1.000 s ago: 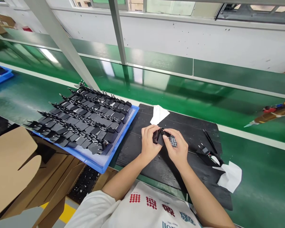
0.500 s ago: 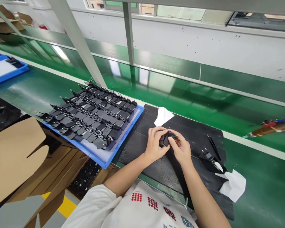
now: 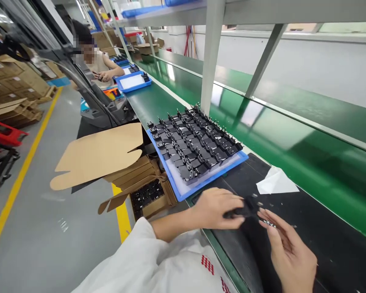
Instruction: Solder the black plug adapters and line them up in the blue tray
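My left hand (image 3: 218, 208) is closed around a black plug adapter (image 3: 249, 206), blurred by motion, with metal pins at its far end. Just right of it, my right hand (image 3: 293, 244) has thumb and fingers pinched on a small dark piece with white marks, too blurred to name. Both hands are above the black mat (image 3: 332, 232). Beyond them is a blue tray (image 3: 183, 195) with a white liner, packed with rows of black plug adapters (image 3: 198, 142), many with their pins pointing up.
White paper (image 3: 276, 181) lies on the mat. Left of the bench, an open cardboard box (image 3: 171, 195) holds dark parts beneath a large flap (image 3: 100, 150). A metal post (image 3: 212, 61) rises behind the tray. Farther along, a co-worker (image 3: 100, 67) sits near another blue tray (image 3: 134, 81).
My view has swung left, bringing the co-worker and floor into sight. My hands, which were together on the black adapter, are now slightly apart, the adapter in the left.
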Demonstrator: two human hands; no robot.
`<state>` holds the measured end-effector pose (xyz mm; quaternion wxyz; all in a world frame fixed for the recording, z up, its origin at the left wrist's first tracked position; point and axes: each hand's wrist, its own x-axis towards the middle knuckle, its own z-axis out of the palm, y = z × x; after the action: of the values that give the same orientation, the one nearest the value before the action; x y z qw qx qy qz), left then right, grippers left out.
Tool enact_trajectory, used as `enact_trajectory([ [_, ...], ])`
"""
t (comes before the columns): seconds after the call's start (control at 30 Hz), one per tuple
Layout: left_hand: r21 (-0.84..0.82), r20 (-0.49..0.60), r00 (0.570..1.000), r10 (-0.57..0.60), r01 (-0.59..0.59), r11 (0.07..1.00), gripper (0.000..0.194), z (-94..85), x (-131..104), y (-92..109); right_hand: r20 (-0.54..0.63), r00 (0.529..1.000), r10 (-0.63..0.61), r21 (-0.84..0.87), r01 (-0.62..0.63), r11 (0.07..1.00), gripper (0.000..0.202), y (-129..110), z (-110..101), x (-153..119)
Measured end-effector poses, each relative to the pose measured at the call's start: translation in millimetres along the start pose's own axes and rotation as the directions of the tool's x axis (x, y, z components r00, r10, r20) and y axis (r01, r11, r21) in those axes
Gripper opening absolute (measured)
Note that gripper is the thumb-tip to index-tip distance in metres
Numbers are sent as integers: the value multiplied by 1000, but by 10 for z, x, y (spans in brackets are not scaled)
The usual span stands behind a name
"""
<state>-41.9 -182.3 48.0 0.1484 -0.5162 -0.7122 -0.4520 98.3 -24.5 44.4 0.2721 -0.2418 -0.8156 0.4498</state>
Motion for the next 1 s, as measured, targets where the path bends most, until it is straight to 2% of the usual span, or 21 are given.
enact_trajectory([
  [0.07,32,-122,984,-126,131,991,17,-384,-181,-103,-13,998,56,65,-55,996,43,-59,3,-16],
  [0.1,88,-206,956,-209,231,969,19,-581,-275,-170,-52,994,97,100,-91,991,41,-84,5,-15],
  [0.13,156,-280,909,-309,360,920,22,-770,-363,-246,-80,987,140,133,-128,983,41,-103,7,-9],
  [0.17,217,-356,843,-403,494,842,25,-942,-440,-330,-100,980,174,158,-157,975,41,-114,8,0],
  [0.23,293,-502,687,-525,706,645,30,-1205,-548,-507,-110,973,204,179,-182,967,41,-115,12,17],
  [0.3,325,-590,570,-572,816,478,31,-1332,-581,-681,-100,975,200,170,-181,969,43,-95,14,27],
  [0.37,337,-614,515,-598,856,392,30,-1330,-549,-833,-93,979,182,146,-167,975,43,-66,12,26],
  [0.47,357,-593,506,-627,863,358,30,-1194,-464,-986,-81,987,139,110,-130,985,44,-20,-8,7],
  [0.6,375,-557,520,-648,853,363,34,-1062,-488,-1019,-74,992,98,54,-94,994,42,18,-94,-61],
  [0.73,385,-429,616,-661,786,483,37,-1114,-648,-941,-137,980,146,46,-141,989,36,-36,-231,-169],
  [0.8,393,-360,645,-674,760,518,41,-1150,-694,-921,-161,972,168,44,-163,986,33,-116,-297,-231],
  [0.87,401,-342,641,-687,761,510,43,-1162,-690,-934,-179,965,194,26,-192,981,32,-212,-359,-299],
  [0.93,406,-376,629,-681,772,489,42,-1155,-652,-977,-213,951,222,15,-224,974,29,-272,-433,-372],
  [1.0,400,-421,622,-660,780,480,41,-1143,-613,-1032,-258,941,220,10,-225,974,26,-230,-542,-446],
])
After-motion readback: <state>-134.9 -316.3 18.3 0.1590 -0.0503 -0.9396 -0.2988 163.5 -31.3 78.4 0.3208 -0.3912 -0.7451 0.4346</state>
